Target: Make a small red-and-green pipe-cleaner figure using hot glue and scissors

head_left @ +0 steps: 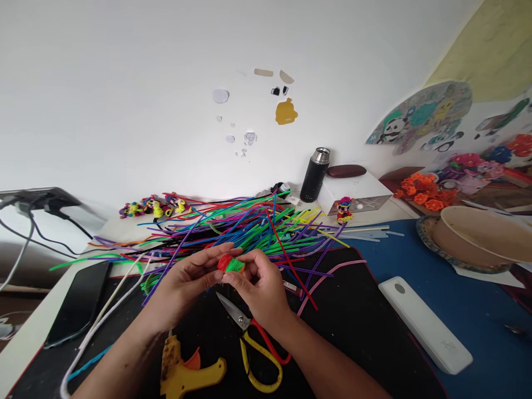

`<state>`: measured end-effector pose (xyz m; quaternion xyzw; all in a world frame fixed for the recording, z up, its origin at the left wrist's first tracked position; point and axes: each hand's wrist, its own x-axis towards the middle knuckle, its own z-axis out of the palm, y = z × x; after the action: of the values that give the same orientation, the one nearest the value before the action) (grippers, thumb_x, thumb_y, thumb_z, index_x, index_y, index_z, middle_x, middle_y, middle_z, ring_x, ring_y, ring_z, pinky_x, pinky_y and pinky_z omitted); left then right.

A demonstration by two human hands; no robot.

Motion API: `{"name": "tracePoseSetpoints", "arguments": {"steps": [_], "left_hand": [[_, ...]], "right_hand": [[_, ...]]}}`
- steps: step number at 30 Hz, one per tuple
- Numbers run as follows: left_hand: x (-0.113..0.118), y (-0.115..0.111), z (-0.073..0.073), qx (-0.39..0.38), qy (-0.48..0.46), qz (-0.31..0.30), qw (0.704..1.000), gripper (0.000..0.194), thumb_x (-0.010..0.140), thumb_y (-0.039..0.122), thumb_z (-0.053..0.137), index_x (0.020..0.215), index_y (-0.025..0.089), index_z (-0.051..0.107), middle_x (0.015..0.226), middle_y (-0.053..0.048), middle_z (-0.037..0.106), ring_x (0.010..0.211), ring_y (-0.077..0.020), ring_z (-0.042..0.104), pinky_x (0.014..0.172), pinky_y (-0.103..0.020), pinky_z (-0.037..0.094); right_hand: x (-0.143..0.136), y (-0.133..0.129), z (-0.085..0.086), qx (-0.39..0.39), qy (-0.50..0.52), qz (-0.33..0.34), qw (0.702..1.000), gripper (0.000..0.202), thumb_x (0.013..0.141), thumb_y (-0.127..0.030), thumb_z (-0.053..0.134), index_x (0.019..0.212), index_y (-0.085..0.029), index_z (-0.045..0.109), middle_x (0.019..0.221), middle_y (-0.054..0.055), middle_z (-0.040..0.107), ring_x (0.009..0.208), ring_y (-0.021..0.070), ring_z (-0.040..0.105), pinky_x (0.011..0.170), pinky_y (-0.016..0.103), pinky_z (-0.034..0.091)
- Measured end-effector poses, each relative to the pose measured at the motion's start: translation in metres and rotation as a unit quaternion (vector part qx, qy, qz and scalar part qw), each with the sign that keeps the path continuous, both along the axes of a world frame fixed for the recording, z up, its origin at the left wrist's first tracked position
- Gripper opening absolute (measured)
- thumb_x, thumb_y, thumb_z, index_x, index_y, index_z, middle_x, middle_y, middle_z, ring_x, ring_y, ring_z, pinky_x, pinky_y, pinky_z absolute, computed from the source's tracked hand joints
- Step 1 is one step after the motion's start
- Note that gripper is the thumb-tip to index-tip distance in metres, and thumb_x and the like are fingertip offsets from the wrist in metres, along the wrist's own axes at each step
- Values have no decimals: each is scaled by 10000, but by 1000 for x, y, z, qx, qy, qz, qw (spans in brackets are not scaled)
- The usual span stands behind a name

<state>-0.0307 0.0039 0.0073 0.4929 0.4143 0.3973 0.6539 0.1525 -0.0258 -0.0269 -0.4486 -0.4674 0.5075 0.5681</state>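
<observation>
Both hands meet over the black mat, closed around a small red and green piece of coiled pipe cleaner with a bit of orange at its right edge. My left hand pinches the red side between thumb and fingers. On the green side, the thumb and fingers of my right hand grip it. Below the hands lie scissors with one yellow and one red handle. A yellow hot glue gun rests left of them, partly cut off by the frame's bottom edge.
A wide heap of coloured pipe cleaners spreads behind the hands. Small figures sit at its left; another figure stands near a black flask. A phone lies left, a white power bank right, beside a bowl.
</observation>
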Motion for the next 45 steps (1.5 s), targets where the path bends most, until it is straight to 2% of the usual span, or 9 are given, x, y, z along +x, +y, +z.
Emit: {"name": "tracePoseSetpoints", "arguments": {"steps": [5,10,14,19,23,27,30,37,45], "left_hand": [[2,1,-1,9,31,10,999,537,816,472,984,1298,273,856,1289,-124,857,1221,-333,800,999,-362,670],[0,5,3,47,69,52,995,533,839,606,922,1169,193,862,978,-113,881,774,-248,819,714,-332,690],[-5,8,12,66,78,86,991,510,798,648,930,918,167,810,848,-90,835,544,-177,714,487,-264,578],[-11,9,11,36,58,136,988,495,836,647,885,912,186,725,576,20,650,416,-136,578,382,-214,412],[-8,11,4,28,75,134,988,522,896,685,803,781,198,657,458,70,459,374,-102,455,378,-199,279],[-4,11,8,69,70,135,986,521,811,639,909,1046,205,743,816,-38,770,677,-187,702,563,-251,532],[-2,7,12,61,76,80,992,666,847,695,859,1285,205,749,1099,-120,819,876,-257,763,711,-335,614],[4,-2,9,31,86,-65,994,580,880,694,832,1155,185,800,880,-40,748,669,-170,655,639,-290,547],[5,0,7,37,62,-26,997,541,877,650,851,1141,178,820,867,-53,756,676,-180,655,646,-290,555]], "right_hand": [[-1,0,-6,3,10,-14,1000,337,847,-463,857,966,-217,659,619,-86,500,549,131,449,536,261,348],[-1,-1,-7,0,22,-30,999,354,864,-484,853,988,-217,656,621,-87,488,552,130,444,540,257,359],[-1,-1,-5,-7,35,-31,999,378,869,-517,847,987,-221,644,606,-100,449,534,124,412,540,258,357],[-1,-1,-6,-14,43,-27,999,433,864,-575,849,985,-221,630,593,-109,425,520,118,382,527,250,339],[-2,-2,-5,-5,42,-35,998,448,837,-573,881,973,-223,634,591,-107,425,520,120,386,519,248,332],[-2,-2,-5,5,26,-27,999,423,846,-550,866,978,-221,634,591,-109,413,521,118,368,510,244,311],[-2,-3,-4,7,14,-23,1000,409,843,-528,864,973,-221,627,585,-111,417,514,115,361,503,241,292],[-4,-6,-3,24,-28,-7,999,307,860,-427,850,968,-228,642,581,-86,523,505,126,447,509,250,332],[-3,-4,-10,33,-39,5,999,340,870,-445,850,1043,-227,654,618,-76,541,542,139,484,542,262,382]]}}
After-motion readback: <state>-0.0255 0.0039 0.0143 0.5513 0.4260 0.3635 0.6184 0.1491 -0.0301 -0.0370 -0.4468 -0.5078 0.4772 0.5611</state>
